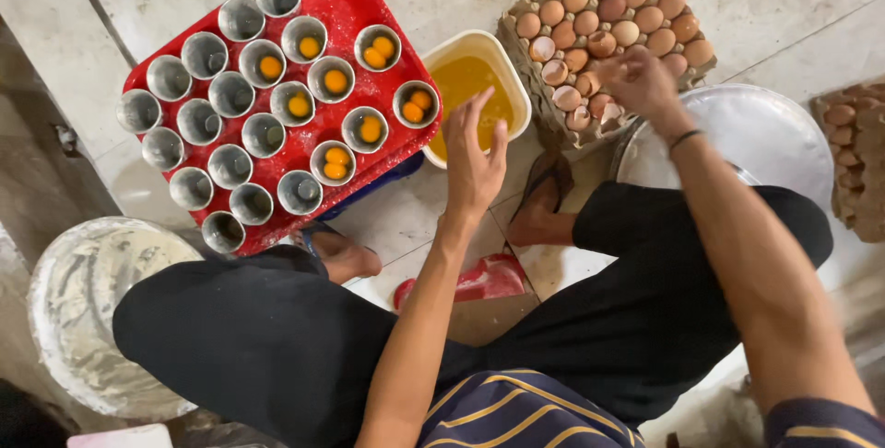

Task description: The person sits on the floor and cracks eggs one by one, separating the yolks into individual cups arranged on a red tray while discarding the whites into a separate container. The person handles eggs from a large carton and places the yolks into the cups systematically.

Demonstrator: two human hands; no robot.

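My left hand [475, 160] hangs open, fingers apart, over the near edge of a cream plastic tub [505, 59] of yellow beaten egg. My right hand [638, 82] reaches into a cardboard egg tray [544, 127], fingers curled over the brown eggs [604, 7] and broken shells [564, 98]; whether it holds one I cannot tell. To the left a red tray [355, 1] carries many small metal cups [205, 54]; several cups on its right side hold egg yolks [336, 81], the rest look empty.
I squat on a tiled floor in dark trousers and sandals. A round metal lid [756, 135] lies under my right arm. A second egg tray [857, 158] is at the right edge. A flour-dusted round pan [83, 310] sits at lower left. A red wrapper [489, 277] lies between my feet.
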